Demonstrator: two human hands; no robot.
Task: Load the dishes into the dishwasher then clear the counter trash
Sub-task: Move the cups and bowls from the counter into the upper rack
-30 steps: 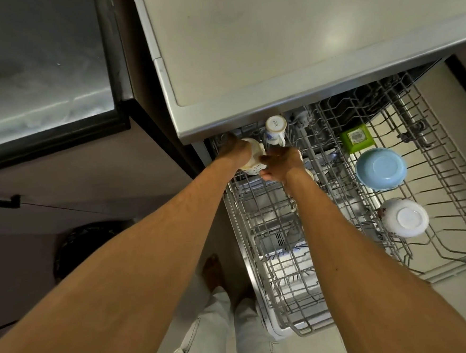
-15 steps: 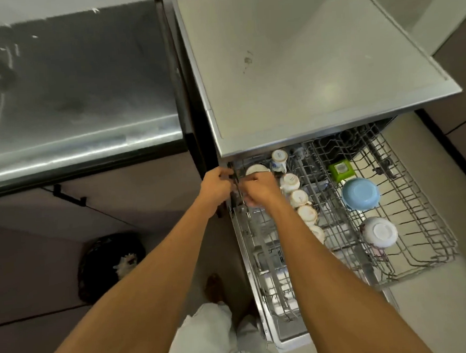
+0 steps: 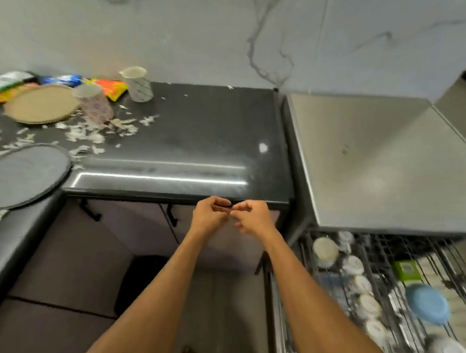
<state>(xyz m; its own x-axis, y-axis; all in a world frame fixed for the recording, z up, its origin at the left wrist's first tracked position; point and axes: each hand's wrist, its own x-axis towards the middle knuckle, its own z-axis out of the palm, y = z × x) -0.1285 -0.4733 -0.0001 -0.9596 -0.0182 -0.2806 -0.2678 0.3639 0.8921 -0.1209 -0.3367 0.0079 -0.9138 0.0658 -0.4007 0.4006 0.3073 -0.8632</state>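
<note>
The pulled-out dishwasher rack at the lower right holds a row of white cups, a blue bowl, a green item and a white bowl. My left hand and my right hand are close together in front of the black counter edge, left of the rack. Their fingers are loosely curled, with nothing held. On the counter's far left lie a paper plate, two paper cups, snack wrappers, paper shreds and a dark round plate.
The steel dishwasher top sits right of the counter, under a marble wall. A black bin stands on the floor below the counter, beside the cabinet doors. The counter's right half holds only a few scraps.
Both hands have come away from the cups in the rack and lifted left to the counter edge. The view has swung up and left, bringing the littered counter into sight.
</note>
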